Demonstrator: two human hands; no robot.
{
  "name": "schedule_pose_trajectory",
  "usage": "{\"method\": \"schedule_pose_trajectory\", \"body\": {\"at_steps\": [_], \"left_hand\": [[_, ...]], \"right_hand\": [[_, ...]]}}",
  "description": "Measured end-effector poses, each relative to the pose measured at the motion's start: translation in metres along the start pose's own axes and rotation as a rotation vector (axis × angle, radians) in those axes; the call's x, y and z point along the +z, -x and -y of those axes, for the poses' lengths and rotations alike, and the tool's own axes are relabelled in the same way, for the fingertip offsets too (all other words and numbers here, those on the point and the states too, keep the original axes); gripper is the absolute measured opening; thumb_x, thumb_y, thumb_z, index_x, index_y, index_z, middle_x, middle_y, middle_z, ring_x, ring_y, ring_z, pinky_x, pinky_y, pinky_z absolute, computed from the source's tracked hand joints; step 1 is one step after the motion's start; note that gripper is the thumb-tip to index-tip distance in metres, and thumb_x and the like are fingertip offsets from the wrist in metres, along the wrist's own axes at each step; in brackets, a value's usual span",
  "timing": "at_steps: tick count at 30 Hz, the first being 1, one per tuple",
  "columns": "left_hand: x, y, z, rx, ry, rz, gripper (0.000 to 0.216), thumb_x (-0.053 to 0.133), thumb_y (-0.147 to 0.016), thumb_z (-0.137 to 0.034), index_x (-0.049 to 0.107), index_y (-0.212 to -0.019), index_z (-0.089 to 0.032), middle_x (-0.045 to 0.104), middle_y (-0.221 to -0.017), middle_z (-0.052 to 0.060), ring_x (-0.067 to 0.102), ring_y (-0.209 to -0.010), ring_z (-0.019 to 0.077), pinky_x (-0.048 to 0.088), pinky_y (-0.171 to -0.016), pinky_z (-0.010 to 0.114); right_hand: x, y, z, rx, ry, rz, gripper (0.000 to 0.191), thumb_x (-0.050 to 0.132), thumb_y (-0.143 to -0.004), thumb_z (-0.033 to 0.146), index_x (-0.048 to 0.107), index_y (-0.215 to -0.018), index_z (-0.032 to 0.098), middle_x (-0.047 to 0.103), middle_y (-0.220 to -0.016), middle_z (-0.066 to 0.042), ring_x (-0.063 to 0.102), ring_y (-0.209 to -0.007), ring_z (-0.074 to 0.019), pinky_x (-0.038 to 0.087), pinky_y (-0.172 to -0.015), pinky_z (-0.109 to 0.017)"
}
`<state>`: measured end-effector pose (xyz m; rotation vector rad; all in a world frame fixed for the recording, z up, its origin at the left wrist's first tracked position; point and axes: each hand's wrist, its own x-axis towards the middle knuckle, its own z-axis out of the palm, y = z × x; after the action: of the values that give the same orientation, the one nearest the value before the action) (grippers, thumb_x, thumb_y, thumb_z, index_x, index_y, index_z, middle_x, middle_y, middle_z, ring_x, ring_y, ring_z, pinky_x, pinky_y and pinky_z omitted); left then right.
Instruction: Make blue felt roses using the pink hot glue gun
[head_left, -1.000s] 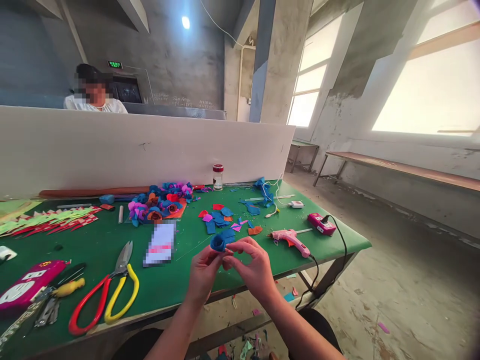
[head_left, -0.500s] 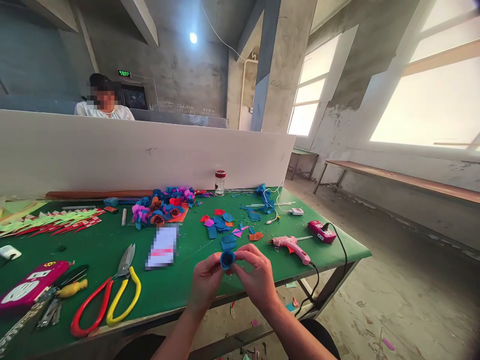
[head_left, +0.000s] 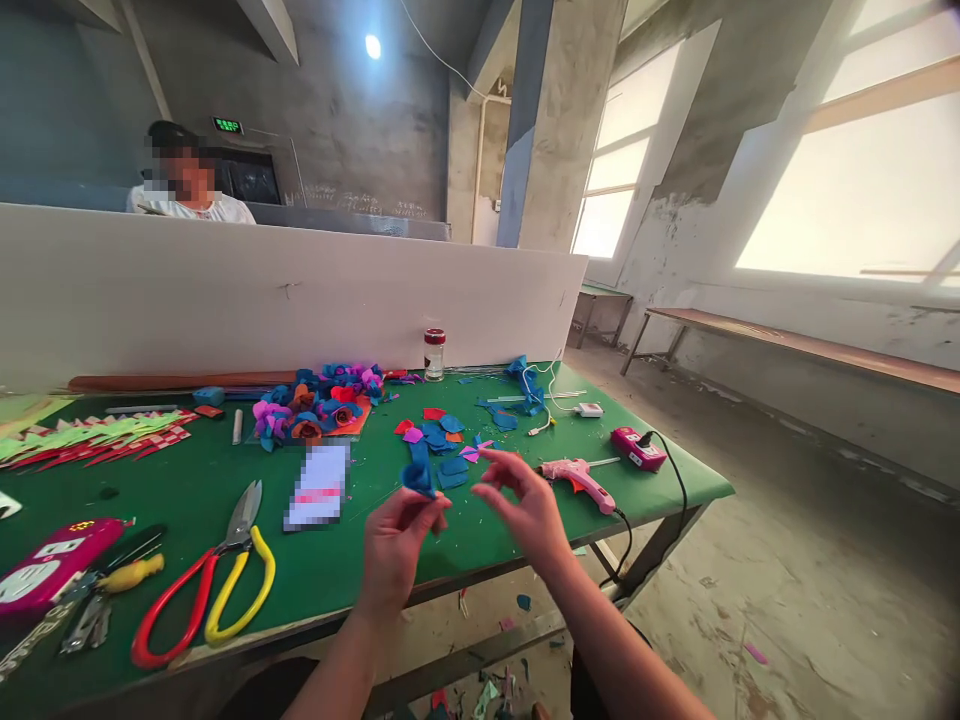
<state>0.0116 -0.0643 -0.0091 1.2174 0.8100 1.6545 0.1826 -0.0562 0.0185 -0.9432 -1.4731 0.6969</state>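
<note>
My left hand (head_left: 395,545) pinches a small rolled blue felt piece (head_left: 417,477) above the near edge of the green table (head_left: 330,570). Apart from it, my right hand (head_left: 527,505) hangs to the right, fingers spread and holding nothing. It is nearest the pink glue gun (head_left: 581,478) lying on the table. Loose blue, red and pink felt cutouts (head_left: 442,437) lie just beyond both hands. A pile of finished felt flowers (head_left: 319,403) sits further back.
Red and yellow shears (head_left: 214,590) and a pink power strip (head_left: 45,565) lie at the left. A small jar (head_left: 435,353) stands by the white divider (head_left: 285,290), behind which another person (head_left: 184,185) sits. A pink box (head_left: 637,448) and cable are at right.
My right hand let go of the blue felt roll and moved right, opening. My left hand kept the roll and lifted it slightly left.
</note>
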Motion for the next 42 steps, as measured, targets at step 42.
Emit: {"method": "schedule_pose_trajectory", "body": {"at_steps": [42], "left_hand": [[0.017,-0.012,0.016,-0.425,-0.043,-0.012,0.034,0.081,-0.057,-0.04,0.062,-0.066,-0.014,0.041,-0.047,-0.009,0.024,-0.036,0.0023,0.016,-0.036,0.018]], "right_hand": [[0.001,0.028,-0.036,0.532,-0.418,-0.008,0.034,0.074,-0.068,0.048,0.061,-0.078,0.019,0.059,-0.058,0.003,0.046,-0.044,-0.0076,0.034,-0.047,-0.021]]}}
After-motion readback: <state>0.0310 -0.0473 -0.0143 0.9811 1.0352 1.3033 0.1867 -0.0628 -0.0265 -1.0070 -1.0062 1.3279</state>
